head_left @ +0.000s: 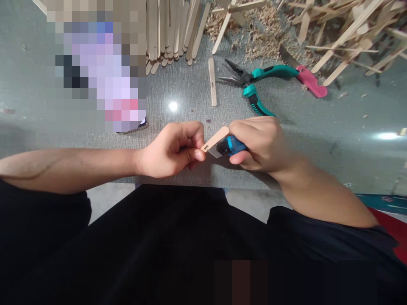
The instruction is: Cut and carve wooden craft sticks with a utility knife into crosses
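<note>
Two hands meet just above the near edge of the table, and the work lies between them. The left hand is mostly closed, its thumb and forefinger pinching one end of a wooden stick with a small slot just beyond the thumb. The right hand is wrapped around the handle of a blue knife, its bare blade reaching in beside the slotted end. Whether the edge touches the wood, I cannot tell.

The step looks like trimming around that slot, and it calls for small, light strokes – thin wood like this would probably split along the grain if the blade were forced. The pinch should be firm but set back from the slot, because the left thumb sits very near the blade's tip; turning the edge away from it would be safer. Resting the stick on the table would likely steady the cut too.

Beyond the hands lies a loose stick with a similar slot – a handy pattern to match. Open pliers lie next to it, near a pink-handled knife and wood shavings.
</note>
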